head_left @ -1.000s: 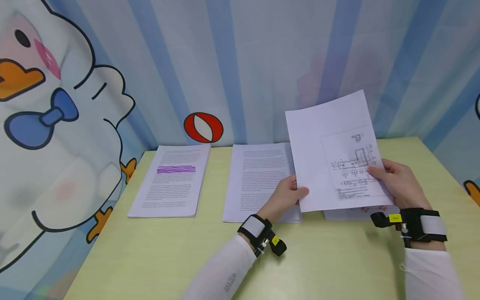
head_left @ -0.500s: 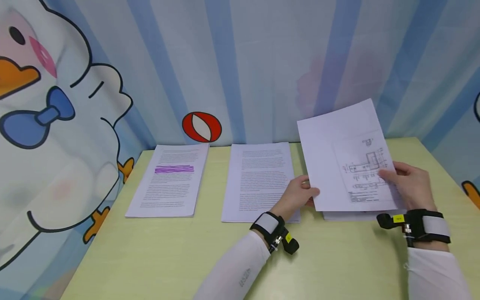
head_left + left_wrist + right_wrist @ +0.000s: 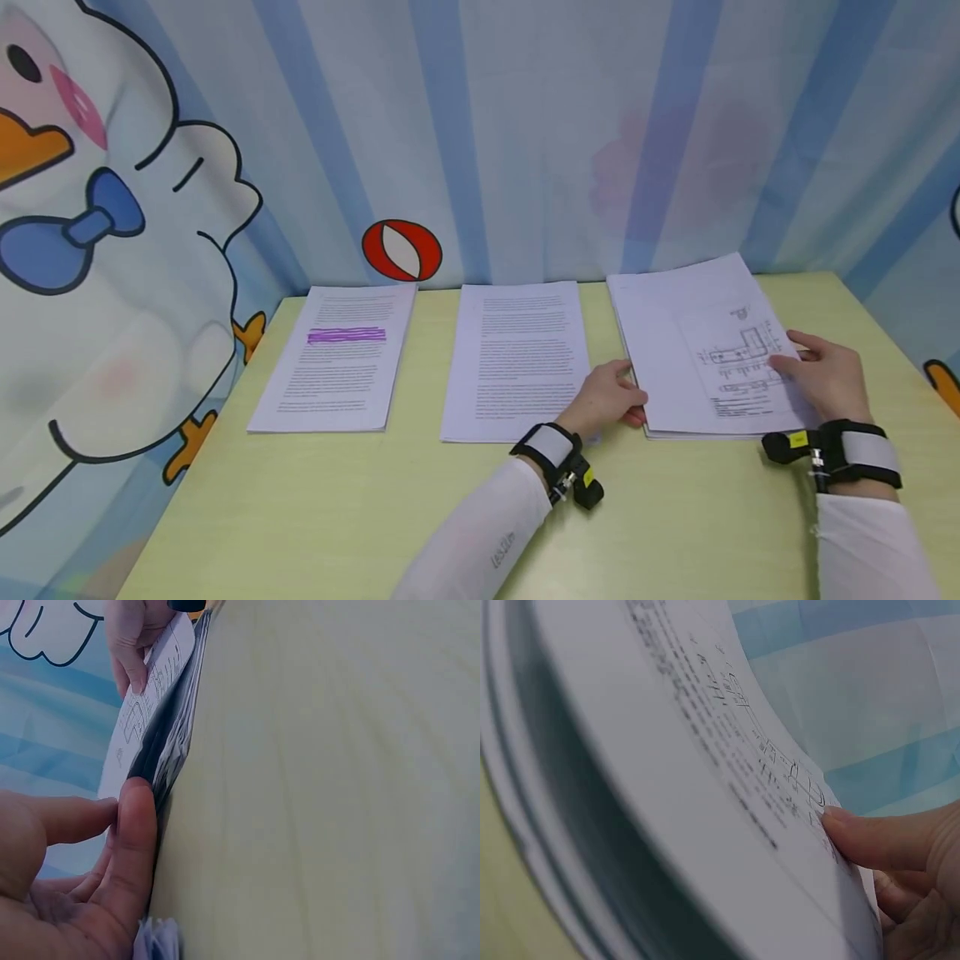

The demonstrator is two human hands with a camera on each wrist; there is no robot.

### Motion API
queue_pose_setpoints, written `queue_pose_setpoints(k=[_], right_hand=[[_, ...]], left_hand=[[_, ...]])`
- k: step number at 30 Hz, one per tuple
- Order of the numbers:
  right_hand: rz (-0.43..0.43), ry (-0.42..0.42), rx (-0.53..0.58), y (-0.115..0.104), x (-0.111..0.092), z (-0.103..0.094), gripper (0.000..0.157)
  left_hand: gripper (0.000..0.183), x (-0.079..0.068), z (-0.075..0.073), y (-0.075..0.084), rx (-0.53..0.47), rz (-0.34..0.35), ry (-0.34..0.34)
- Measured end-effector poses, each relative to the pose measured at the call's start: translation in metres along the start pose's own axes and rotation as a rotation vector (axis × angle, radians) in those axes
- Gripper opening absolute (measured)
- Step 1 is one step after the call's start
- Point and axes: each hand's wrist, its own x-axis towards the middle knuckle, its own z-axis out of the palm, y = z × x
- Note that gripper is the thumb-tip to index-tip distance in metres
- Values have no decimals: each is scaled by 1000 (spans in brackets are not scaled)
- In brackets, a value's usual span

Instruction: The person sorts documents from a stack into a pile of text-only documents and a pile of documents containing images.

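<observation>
A white sheet of paper (image 3: 667, 350) with a line drawing lies low over the right-hand paper stack (image 3: 660, 435), roughly lined up with it. In the right wrist view a dark gap separates the sheet (image 3: 682, 825) from the pages beneath. My right hand (image 3: 828, 375) pinches the sheet's right edge, thumb on the printed face and fingers underneath. At its left edge, near the front corner, my left hand (image 3: 607, 396) holds the sheet between thumb and finger. The left wrist view shows this thumb and finger (image 3: 136, 825) close together at the paper's edge.
The middle paper stack (image 3: 517, 358) of printed text sits just left of my left hand. Farther left lies another stack (image 3: 333, 367) with purple marking across some lines. All rest on a pale yellow table (image 3: 420, 517), with a patterned curtain (image 3: 525, 150) behind.
The sheet has come down and to the right, from raised and tilted to nearly flat over the right-hand stack. Both hands have moved right with it, the left more than the right.
</observation>
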Motion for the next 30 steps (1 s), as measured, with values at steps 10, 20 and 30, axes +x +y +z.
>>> queue_pose_setpoints(k=[10, 20, 30], right_hand=[[-21, 8, -57, 2, 5, 3, 60], [-34, -90, -170, 1, 4, -4, 71], [-94, -33, -173, -11, -3, 0, 65]], left_hand=[[56, -8, 1, 7, 134, 44, 30], [14, -12, 1, 10, 283, 84, 11], [14, -30, -5, 18, 494, 163, 123]])
